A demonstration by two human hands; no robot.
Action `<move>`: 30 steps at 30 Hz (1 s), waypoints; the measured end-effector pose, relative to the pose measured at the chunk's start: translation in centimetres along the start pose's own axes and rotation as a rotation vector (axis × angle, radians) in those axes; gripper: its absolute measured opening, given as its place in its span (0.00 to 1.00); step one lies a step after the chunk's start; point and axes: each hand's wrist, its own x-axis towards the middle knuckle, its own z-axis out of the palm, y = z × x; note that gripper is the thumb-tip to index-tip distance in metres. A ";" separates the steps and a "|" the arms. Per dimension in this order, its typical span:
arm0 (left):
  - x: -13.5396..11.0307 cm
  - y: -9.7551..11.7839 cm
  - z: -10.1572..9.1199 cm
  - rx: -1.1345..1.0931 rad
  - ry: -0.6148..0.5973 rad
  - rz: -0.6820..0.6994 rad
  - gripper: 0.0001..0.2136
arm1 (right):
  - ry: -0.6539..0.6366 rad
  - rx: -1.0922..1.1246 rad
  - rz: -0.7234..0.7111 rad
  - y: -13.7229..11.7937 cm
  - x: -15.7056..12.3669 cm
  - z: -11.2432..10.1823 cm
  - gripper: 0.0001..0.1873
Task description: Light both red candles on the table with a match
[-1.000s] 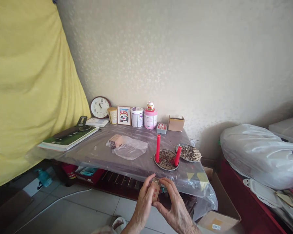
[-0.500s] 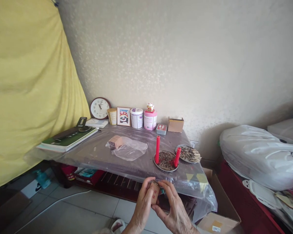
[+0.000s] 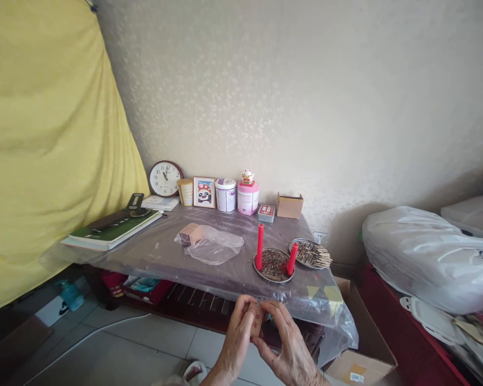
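Observation:
A small brown matchbox (image 3: 256, 321) with red print is held between my hands, just in front of the table's near edge. My left hand (image 3: 237, 332) is closed around its left side. My right hand (image 3: 284, 335) has its fingertips on the top and right side of the box, the fingers bent around it. Beyond the hands, two red candles (image 3: 260, 247) of unequal height stand on a round metal plate (image 3: 274, 277) with dark residue. A second plate (image 3: 301, 258) beside it bears many thin matchsticks (image 3: 322, 257).
The low table (image 3: 153, 244) is covered in clear plastic. On it lie a plastic bag (image 3: 219, 245) with a brown packet, a green book (image 3: 112, 230) and a small tin (image 3: 266, 214). A clock (image 3: 165, 178) and tubs line the wall. A cardboard box (image 3: 364, 367) is at lower right.
The fingers of my right hand have moved in over the top end of the matchbox. The match ends that showed there before are now out of sight.

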 end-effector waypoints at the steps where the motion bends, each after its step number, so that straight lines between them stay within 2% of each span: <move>1: 0.0 0.0 0.0 0.000 0.001 0.004 0.05 | 0.004 -0.003 -0.002 0.1 0.0 0.0 0.27; 13: 0.0 0.0 0.2 -0.002 0.003 0.010 0.06 | -0.047 0.004 0.005 0.2 -0.1 0.0 0.24; 21: 0.3 -1.0 0.0 0.014 0.034 0.033 0.06 | -0.030 0.045 0.023 0.4 0.0 -0.2 0.22; 26: 0.4 -1.2 -0.5 -0.045 -0.071 -0.023 0.16 | -0.004 0.083 0.138 0.9 0.5 -1.2 0.19; 30: 0.8 -1.2 -0.9 -0.105 -0.131 0.082 0.24 | 0.042 0.103 0.219 1.4 0.9 -2.2 0.19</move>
